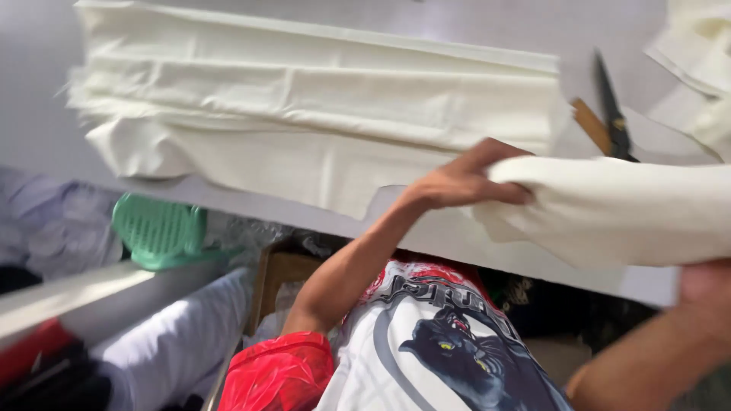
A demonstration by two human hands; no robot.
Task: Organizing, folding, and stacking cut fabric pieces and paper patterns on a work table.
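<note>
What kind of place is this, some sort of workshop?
Probably a tailoring or garment-cutting room. Folded cream fabric lies stacked on a white table, scissors lie nearby, and the left hand grips another cream fabric piece.

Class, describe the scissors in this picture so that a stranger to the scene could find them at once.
Start at the white table and follow its right side, past the folded cream cloth. The scissors lie there beside a brown wooden stick, just above the cloth piece held in the left hand. Their dark, pointed blades are the only black thing among pale fabric.
</note>
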